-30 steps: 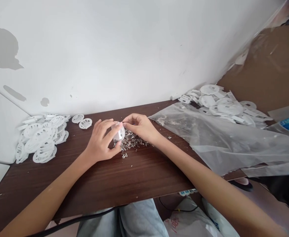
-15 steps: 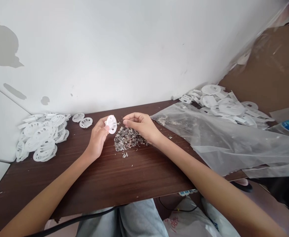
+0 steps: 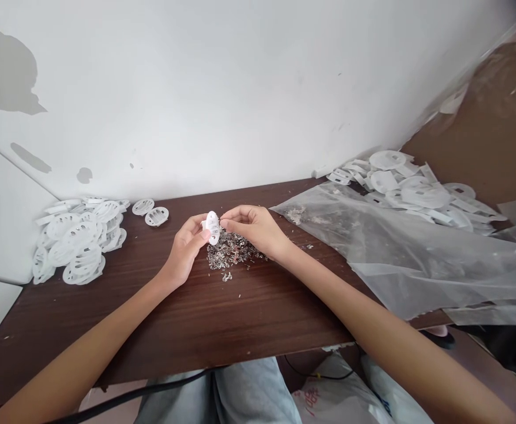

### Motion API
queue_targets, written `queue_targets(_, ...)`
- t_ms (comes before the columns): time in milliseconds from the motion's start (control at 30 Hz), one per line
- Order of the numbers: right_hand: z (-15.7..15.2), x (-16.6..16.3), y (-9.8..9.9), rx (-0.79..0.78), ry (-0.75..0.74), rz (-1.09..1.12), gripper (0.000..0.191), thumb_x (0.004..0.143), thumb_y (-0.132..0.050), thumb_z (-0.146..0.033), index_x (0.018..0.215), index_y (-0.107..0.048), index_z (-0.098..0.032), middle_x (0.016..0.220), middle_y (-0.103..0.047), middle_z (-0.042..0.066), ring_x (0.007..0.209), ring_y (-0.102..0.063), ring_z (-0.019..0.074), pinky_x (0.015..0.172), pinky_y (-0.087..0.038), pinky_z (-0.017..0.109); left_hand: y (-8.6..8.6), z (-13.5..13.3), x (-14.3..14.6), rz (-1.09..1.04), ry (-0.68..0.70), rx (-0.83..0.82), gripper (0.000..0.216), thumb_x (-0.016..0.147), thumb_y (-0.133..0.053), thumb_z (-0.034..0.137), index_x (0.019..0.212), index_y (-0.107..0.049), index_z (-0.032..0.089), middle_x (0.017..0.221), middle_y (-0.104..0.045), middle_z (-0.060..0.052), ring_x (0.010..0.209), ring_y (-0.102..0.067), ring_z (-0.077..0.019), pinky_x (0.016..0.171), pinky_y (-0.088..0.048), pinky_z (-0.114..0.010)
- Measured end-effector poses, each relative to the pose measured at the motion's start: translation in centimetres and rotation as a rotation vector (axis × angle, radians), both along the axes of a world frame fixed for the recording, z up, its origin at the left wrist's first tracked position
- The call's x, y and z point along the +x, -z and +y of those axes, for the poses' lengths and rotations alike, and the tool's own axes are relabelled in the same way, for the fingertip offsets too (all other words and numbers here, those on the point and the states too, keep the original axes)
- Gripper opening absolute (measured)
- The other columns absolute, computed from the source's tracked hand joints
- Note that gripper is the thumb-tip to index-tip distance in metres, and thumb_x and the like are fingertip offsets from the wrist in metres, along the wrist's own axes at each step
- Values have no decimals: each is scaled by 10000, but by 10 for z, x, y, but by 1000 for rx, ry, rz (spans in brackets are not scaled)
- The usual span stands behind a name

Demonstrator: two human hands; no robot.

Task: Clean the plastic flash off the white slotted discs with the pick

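Between thumb and fingers, my left hand point(image 3: 187, 247) pinches a round white plastic part point(image 3: 213, 228) with slots, tilted nearly on edge. My right hand point(image 3: 258, 229) is closed in a pinch, its fingertips right at the part's right side. Whatever those fingertips hold is too small to make out. Below both hands, a heap of tiny metal pieces point(image 3: 227, 250) lies on the dark brown table point(image 3: 205, 324); part of the heap is hidden by the right hand.
A pile of slotted white discs point(image 3: 75, 238) is at the left, with two loose discs point(image 3: 156, 216) beside it. At the back right, more white parts point(image 3: 425, 191) lie on and behind a clear plastic sheet point(image 3: 385, 259). A white wall point(image 3: 217, 94) rises behind the table.
My left hand has brought the white plastic part rightward to my right fingertips, and the part has turned more edge-on. The right hand has stayed nearly in place.
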State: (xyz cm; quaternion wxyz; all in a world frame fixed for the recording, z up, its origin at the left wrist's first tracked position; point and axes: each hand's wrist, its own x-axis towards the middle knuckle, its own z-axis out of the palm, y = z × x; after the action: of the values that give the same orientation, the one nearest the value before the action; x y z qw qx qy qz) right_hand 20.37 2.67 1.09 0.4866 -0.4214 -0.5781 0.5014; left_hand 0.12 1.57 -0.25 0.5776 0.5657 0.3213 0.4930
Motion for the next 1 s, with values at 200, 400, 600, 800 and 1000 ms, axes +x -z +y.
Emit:
queue_targets(200, 0, -1, 2, 3, -3, -36, 244, 755, -835, -406, 888, -785, -208, 881, -786, 47, 775, -688, 183, 734, -541, 343, 3, 0, -2, 51, 28, 40, 448, 892, -756, 481, 1256, -681, 231, 1197, -719, -83, 1126, -654, -251, 957, -507, -373)
queue_targets(400, 0, 0, 2, 18, -8, -57, 245, 778, -815, -421, 885, -781, -203, 885, -786, 50, 783, -689, 184, 738, -540, 339, 6, 1, -4, 53, 44, 47, 444, 905, -746, 476, 1272, -675, 235, 1199, -710, -83, 1104, -650, -238, 924, -510, -350)
queue_targets(600, 2, 0, 5, 34, -12, -59, 283, 767, -836, -447, 892, -757, -205, 907, -780, 53, 815, -696, 185, 762, -547, 341, 8, 1, -4, 61, 51, 33, 445, 905, -750, 463, 1278, -667, 235, 1185, -703, -77, 1080, -642, -224, 895, -510, -327)
queue_targets(800, -3, -1, 2, 131, 13, -123, 251, 806, -817, -447, 853, -717, -222, 856, -755, 28, 761, -665, 175, 711, -529, 331, 6, 0, -3, 70, 42, 17, 426, 899, -750, 471, 1244, -686, 231, 1144, -707, -76, 1039, -638, -220, 897, -504, -332)
queue_targets(1000, -12, -2, -5, 265, 31, -223, 155, 883, -753, -393, 881, -742, -239, 893, -774, 31, 823, -696, 203, 764, -547, 356, 6, -1, -3, 74, 37, 16, 397, 909, -736, 480, 1222, -696, 239, 1103, -700, -62, 1008, -628, -207, 890, -492, -323)
